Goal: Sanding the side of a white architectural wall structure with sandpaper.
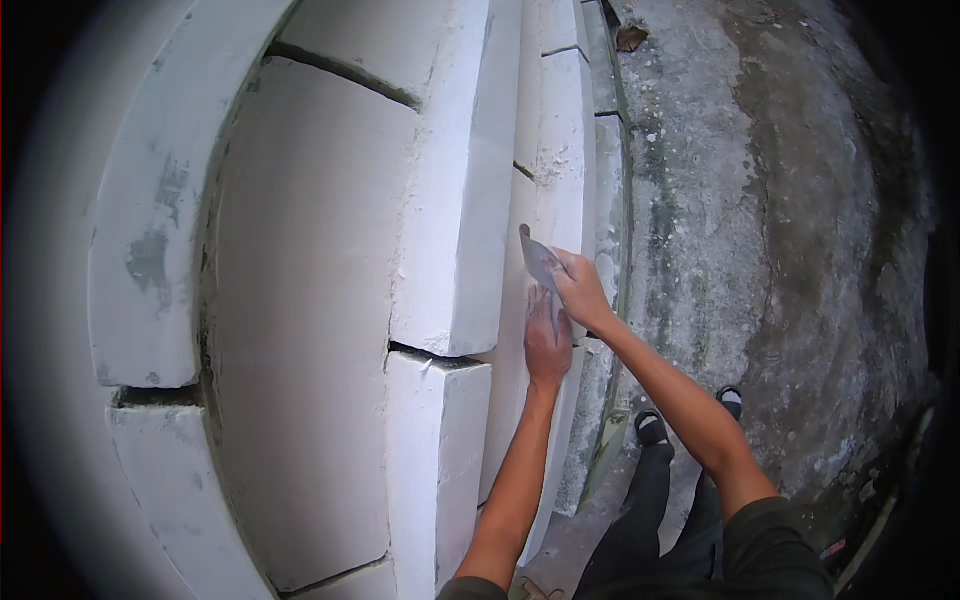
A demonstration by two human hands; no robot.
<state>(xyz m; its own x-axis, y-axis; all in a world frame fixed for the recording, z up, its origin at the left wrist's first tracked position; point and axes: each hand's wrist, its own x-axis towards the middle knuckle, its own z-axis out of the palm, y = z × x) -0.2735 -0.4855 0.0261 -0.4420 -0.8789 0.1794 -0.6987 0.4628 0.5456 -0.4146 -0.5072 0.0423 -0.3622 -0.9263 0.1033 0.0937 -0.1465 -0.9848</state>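
The right hand [580,290] is clenched around the handle end of a thin, flat, grey metal trowel blade [537,258], fingers curled tight, the wrist bent toward the wall. The blade sticks up and to the left from the fist, its dusty face lying against the white block just above the left hand. The left hand [547,340] is released and holds nothing: it lies flat, palm down and fingers together, pressed on the face of the tall white lightweight masonry block [560,160], directly below the blade and touching the right hand's knuckles.

The blocks are chalky white with a matte, slightly powdery surface and sharp, square edges. To the left of both hands a thicker white block course [455,200] stands proud, and dark grey mortar joints [430,355] run as narrow, rough lines between the units just left of the left wrist. Further left, the wall surface curves with the lens and carries greyish smears.

To the right of the hands lies a rough grey concrete floor [780,220], mottled with dark damp patches and greenish stains. Below the right forearm, the person's dark trousers and black sandals with white straps [650,428] show on that floor. A brown dry leaf [631,38] rests well above the hands by the wall's base.
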